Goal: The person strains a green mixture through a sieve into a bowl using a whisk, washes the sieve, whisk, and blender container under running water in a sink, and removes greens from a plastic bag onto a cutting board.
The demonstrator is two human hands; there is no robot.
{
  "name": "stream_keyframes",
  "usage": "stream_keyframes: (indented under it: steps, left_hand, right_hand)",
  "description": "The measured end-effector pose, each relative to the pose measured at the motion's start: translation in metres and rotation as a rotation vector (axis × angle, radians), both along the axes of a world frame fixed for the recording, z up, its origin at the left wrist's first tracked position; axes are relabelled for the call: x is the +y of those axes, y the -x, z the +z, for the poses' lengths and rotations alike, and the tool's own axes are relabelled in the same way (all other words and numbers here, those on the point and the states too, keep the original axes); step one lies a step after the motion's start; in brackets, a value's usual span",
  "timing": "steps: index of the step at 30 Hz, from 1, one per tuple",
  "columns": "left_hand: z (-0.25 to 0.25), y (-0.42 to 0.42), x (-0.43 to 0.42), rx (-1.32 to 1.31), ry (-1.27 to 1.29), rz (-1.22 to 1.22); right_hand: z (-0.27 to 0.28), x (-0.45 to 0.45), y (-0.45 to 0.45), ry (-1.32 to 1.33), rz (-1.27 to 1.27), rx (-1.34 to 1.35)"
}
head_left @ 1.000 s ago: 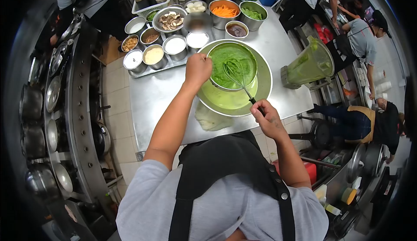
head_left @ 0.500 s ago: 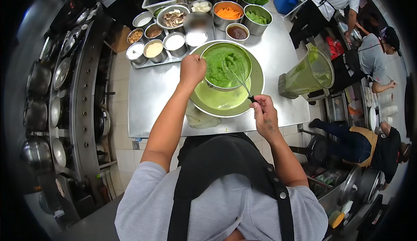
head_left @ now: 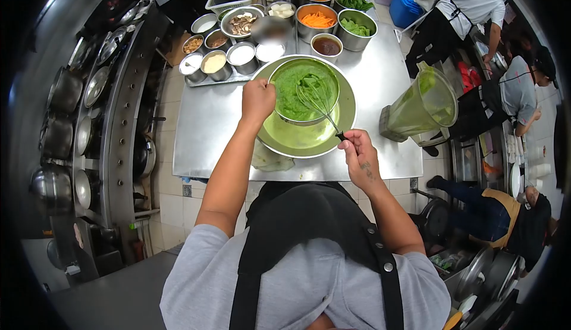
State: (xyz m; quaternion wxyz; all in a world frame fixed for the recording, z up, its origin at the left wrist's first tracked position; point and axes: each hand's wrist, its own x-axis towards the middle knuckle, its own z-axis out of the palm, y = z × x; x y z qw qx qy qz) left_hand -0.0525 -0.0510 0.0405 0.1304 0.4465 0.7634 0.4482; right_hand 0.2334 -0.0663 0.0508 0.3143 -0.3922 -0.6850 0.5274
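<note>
My left hand is closed at the left rim of a round sieve-like vessel filled with thick green puree. Below that vessel is a wide metal bowl with thin green liquid in it. The fingers of my right hand are wrapped round the black handle of a whisk, whose wires rest in the puree. A pale, crumpled cloth lies partly under the bowl's near left side.
Containers of mushrooms, carrot strips and sauce stand behind the bowl. A green-smeared blender jug is on the table's right. Pans line the left. Several people work nearby, including one at the upper right.
The whisk has moved about within the puree, with my right hand still on its handle. My left hand stays at the vessel's rim. The camera view has shifted, and a co-worker's arm at right has moved.
</note>
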Motion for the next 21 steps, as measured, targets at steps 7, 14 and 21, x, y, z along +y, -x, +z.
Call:
stream_keyframes:
  steps: [7,14,21]
  left_hand:
    - [0.004,0.001,-0.005,0.05,0.009,0.014]
    - [0.018,0.009,0.0,0.193,-0.389,-0.059]
    - [0.04,0.017,0.011,0.311,-0.562,-0.106]
  right_hand:
    - [0.001,0.002,0.0,0.009,0.012,0.001]
    - [0.017,0.004,0.01,-0.071,-0.082,-0.001]
    - [0.019,0.007,0.019,-0.235,-0.168,-0.085]
